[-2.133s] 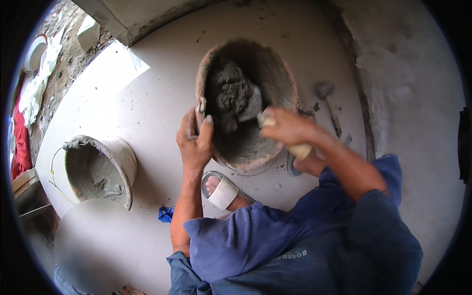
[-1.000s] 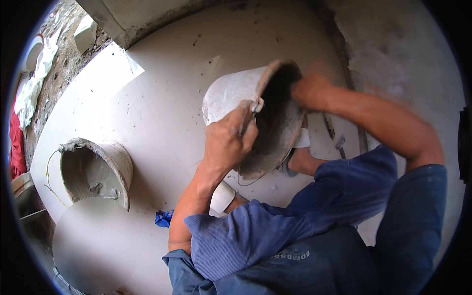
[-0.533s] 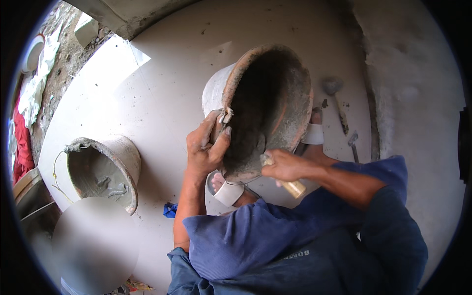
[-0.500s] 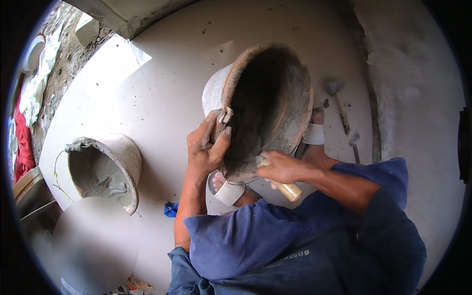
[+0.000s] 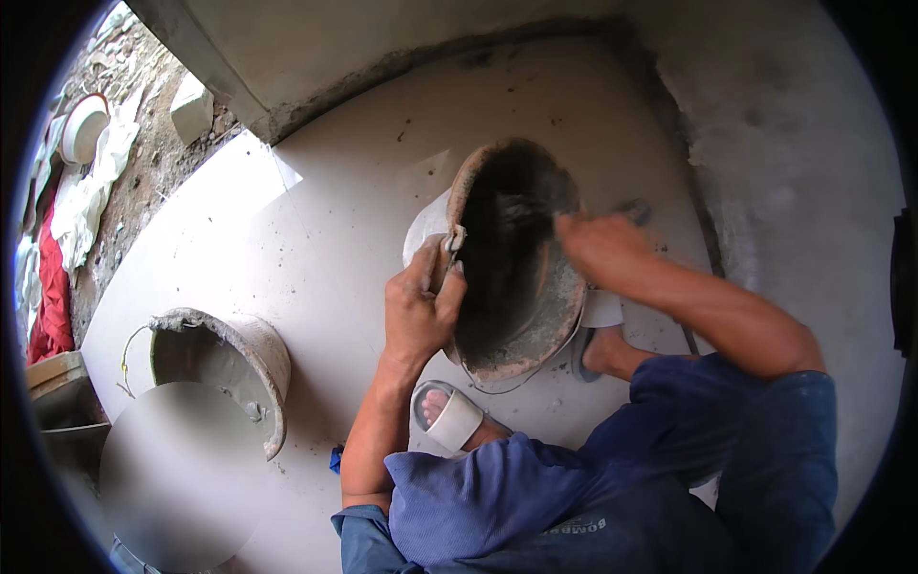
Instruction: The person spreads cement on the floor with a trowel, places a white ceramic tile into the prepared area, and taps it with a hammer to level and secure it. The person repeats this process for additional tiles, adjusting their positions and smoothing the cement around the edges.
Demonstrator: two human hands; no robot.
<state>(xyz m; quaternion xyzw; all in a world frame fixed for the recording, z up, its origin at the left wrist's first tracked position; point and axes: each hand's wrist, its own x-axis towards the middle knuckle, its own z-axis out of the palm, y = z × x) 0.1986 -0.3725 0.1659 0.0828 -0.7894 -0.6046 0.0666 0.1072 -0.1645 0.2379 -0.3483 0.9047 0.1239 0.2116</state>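
A mortar-caked bucket (image 5: 427,228) is tipped on its side between my feet, its dark mouth turned toward me. My left hand (image 5: 421,304) is closed on its left rim, by the handle lug, with the thumb inside the edge. At the far right side of the mouth, my right hand (image 5: 607,251) is closed and smeared by motion. It grips a wooden-handled trowel, whose handle is now hidden by the hand. A grey blurred shape (image 5: 521,208), probably the trowel's blade, shows inside the bucket. Wet grey residue coats the inner wall.
A second bucket (image 5: 263,356) with grey mortar stands at left, beside a blurred round patch (image 5: 182,478). Another tool (image 5: 634,210) lies beyond my right hand. My sandalled feet (image 5: 454,418) flank the tipped bucket. A wall (image 5: 794,191) rises at right; rubble and cloths (image 5: 53,297) lie far left.
My right hand has swung up and away from the near rim to the bucket's far right side. The bucket has tilted more upright and narrowed in view, with my left hand still on its rim.
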